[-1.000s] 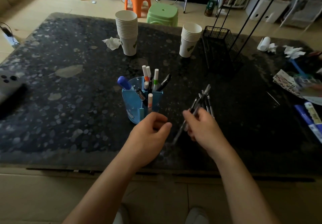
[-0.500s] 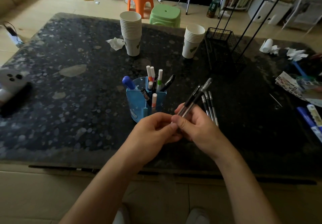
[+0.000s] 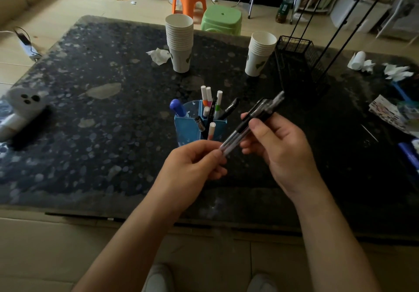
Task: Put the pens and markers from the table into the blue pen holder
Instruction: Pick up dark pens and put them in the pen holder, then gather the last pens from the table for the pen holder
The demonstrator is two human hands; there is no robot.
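Clear black-capped pens (image 3: 249,126) held tilted beside half-filled blue pen holder (image 3: 190,130).

Pen holder (image 3: 192,130) on table (image 3: 90,133), behind hands.

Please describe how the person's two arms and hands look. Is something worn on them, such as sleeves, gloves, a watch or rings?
Both forearms are bare up to the lower edge of the picture; no sleeve is visible. The left hand and the right hand wear no gloves. No watch, bracelet or ring shows on either wrist or on the visible fingers. The nails look short and plain.
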